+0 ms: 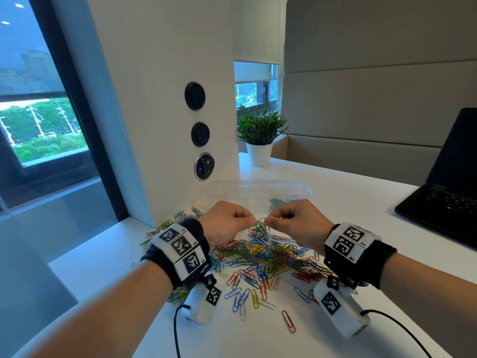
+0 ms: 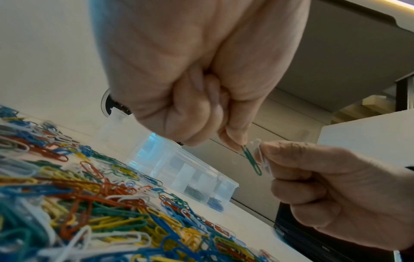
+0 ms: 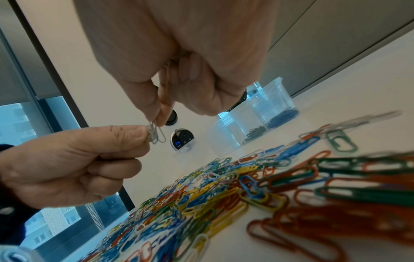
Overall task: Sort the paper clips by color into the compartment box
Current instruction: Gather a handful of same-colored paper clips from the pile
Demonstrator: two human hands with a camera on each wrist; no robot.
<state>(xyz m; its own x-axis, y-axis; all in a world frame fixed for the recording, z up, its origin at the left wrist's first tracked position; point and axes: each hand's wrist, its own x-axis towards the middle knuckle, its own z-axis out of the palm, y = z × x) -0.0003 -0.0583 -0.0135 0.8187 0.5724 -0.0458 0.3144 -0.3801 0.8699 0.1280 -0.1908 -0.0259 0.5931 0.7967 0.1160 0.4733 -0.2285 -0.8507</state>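
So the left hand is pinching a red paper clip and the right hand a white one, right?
Not quite. The left hand pinches a green paper clip, not red, as the left wrist view shows. The right hand does pinch a white clip.

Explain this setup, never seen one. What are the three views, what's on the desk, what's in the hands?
No robot here: a person wears three cameras. The head view looks down at both hands; each wrist view looks along one hand from below. On the white desk lies a pile of mixed-color paper clips, with a clear compartment box behind it, already holding some green and blue clips. The left hand pinches a green clip, and the right hand pinches a white clip. The two clips touch; whether they are hooked together is unclear.
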